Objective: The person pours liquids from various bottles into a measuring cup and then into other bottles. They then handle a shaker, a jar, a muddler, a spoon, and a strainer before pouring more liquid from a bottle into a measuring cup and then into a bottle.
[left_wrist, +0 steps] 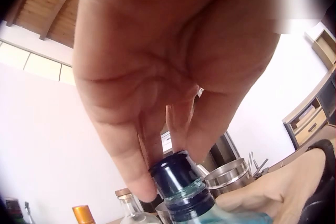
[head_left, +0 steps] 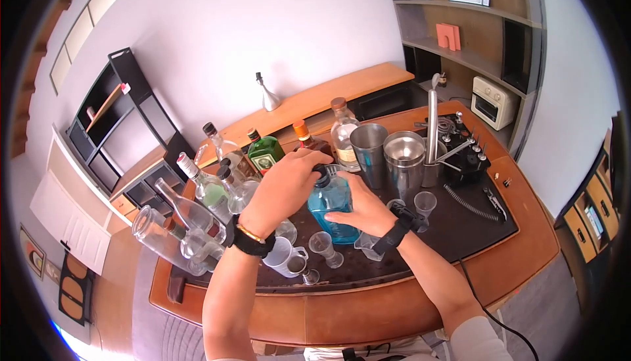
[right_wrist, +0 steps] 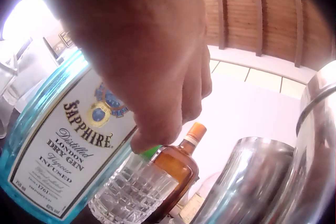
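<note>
A blue gin bottle [head_left: 340, 232] stands on the dark mat in front of the person, its label readable in the right wrist view. The right hand [head_left: 365, 206] grips its body, thumb across the near side. From above, the left hand [head_left: 292, 180] pinches the dark blue cap [left_wrist: 173, 174] between thumb and fingers. Clear glass shows between the cap and a dark band [left_wrist: 191, 206] lower on the neck. A cut-glass tumbler [right_wrist: 131, 190] is close beside the bottle in the right wrist view.
Clear bottles crowd the left, with a green bottle [head_left: 266, 153] behind. Metal shaker tins [head_left: 404, 157] stand to the right of the hands. A plastic jug [head_left: 281, 256], a jigger [head_left: 310, 275] and small glasses [head_left: 327, 249] sit near the front edge. Bar tools [head_left: 467, 157] occupy the far right.
</note>
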Action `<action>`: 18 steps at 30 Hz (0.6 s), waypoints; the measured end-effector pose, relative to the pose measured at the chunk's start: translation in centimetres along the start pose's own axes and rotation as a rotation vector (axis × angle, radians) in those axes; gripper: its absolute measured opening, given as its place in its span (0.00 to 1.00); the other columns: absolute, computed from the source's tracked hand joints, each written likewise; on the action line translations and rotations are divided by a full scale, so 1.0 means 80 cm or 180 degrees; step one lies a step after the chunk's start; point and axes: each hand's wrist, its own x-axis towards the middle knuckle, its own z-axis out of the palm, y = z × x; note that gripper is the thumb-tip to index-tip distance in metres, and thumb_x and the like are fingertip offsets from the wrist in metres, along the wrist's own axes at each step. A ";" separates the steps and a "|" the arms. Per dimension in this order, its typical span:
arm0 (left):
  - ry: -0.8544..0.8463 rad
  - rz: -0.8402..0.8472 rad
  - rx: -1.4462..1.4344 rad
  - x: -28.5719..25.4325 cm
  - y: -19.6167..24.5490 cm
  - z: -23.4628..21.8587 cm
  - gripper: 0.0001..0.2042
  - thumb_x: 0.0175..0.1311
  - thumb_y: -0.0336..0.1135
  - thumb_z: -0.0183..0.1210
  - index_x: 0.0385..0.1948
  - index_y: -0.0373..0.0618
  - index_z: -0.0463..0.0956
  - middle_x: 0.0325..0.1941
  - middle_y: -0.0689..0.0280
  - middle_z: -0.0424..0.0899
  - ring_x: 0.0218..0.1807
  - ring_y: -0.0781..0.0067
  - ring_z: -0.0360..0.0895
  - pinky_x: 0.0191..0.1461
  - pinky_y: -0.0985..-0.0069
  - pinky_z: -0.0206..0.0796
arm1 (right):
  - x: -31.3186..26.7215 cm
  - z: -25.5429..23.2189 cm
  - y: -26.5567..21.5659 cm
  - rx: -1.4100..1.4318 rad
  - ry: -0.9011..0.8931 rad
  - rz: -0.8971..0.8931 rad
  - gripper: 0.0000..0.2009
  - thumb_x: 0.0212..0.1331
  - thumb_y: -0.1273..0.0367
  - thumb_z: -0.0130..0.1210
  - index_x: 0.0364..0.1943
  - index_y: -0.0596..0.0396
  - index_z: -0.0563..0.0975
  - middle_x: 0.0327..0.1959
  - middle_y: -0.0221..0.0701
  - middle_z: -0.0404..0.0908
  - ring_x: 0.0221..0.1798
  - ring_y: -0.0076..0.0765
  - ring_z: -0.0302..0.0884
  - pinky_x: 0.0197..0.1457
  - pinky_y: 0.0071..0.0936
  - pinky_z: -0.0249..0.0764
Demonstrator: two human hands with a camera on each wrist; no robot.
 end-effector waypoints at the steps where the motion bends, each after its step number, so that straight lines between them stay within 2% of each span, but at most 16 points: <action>1: 0.0007 0.0018 -0.0045 0.002 -0.003 -0.001 0.16 0.63 0.23 0.57 0.53 0.42 0.78 0.55 0.53 0.82 0.55 0.51 0.79 0.56 0.64 0.71 | 0.000 0.002 -0.001 -0.0047 0.0020 -0.0010 0.47 0.52 0.56 0.71 0.70 0.64 0.55 0.67 0.54 0.63 0.72 0.57 0.61 0.73 0.40 0.61; 2: 0.0017 0.0033 -0.0090 0.003 -0.004 -0.001 0.16 0.62 0.22 0.57 0.52 0.42 0.79 0.55 0.53 0.82 0.54 0.51 0.80 0.54 0.65 0.72 | 0.000 0.003 -0.001 -0.0095 0.0037 -0.0022 0.47 0.52 0.56 0.70 0.70 0.65 0.55 0.67 0.54 0.63 0.72 0.58 0.61 0.73 0.40 0.61; 3: -0.0006 -0.0117 -0.0248 0.005 -0.004 -0.001 0.16 0.61 0.21 0.58 0.51 0.43 0.80 0.56 0.53 0.82 0.51 0.54 0.81 0.50 0.68 0.73 | 0.000 0.004 0.001 -0.0048 -0.0020 0.0037 0.47 0.54 0.56 0.70 0.72 0.62 0.53 0.68 0.54 0.60 0.73 0.54 0.58 0.75 0.39 0.56; 6: -0.0042 -0.0173 -0.0324 0.007 -0.005 -0.005 0.16 0.61 0.21 0.59 0.51 0.44 0.81 0.56 0.53 0.82 0.49 0.58 0.82 0.50 0.70 0.73 | 0.001 0.008 0.005 0.0016 0.0023 0.0012 0.47 0.54 0.56 0.70 0.72 0.61 0.53 0.68 0.54 0.59 0.73 0.54 0.57 0.76 0.40 0.55; 10: 0.0114 -0.0264 -0.0327 0.007 0.000 -0.004 0.15 0.58 0.26 0.64 0.48 0.44 0.82 0.41 0.58 0.82 0.39 0.62 0.79 0.45 0.69 0.72 | -0.001 0.005 0.001 0.0130 -0.0006 0.0099 0.47 0.54 0.57 0.70 0.72 0.59 0.54 0.68 0.52 0.60 0.74 0.53 0.57 0.76 0.40 0.55; 13: 0.0486 -0.0280 -0.0135 0.002 0.001 0.005 0.15 0.55 0.31 0.69 0.45 0.44 0.83 0.31 0.62 0.75 0.33 0.65 0.75 0.40 0.68 0.68 | 0.000 0.005 0.003 0.0205 0.0031 0.0051 0.46 0.52 0.58 0.71 0.71 0.59 0.55 0.67 0.52 0.61 0.73 0.54 0.58 0.75 0.41 0.57; 15: 0.0652 -0.0412 -0.0090 0.001 0.001 0.013 0.15 0.53 0.34 0.70 0.43 0.45 0.83 0.28 0.62 0.72 0.31 0.66 0.73 0.38 0.68 0.67 | 0.000 0.007 0.006 0.0234 0.0103 -0.0018 0.46 0.50 0.58 0.72 0.70 0.60 0.56 0.66 0.53 0.63 0.70 0.59 0.61 0.72 0.43 0.60; 18: 0.0901 -0.0466 -0.0024 0.001 0.002 0.024 0.15 0.52 0.35 0.72 0.41 0.45 0.84 0.27 0.63 0.71 0.28 0.68 0.71 0.35 0.68 0.65 | 0.000 0.008 0.008 0.0213 0.0129 -0.0061 0.46 0.50 0.59 0.72 0.70 0.60 0.57 0.65 0.53 0.64 0.70 0.58 0.61 0.72 0.43 0.60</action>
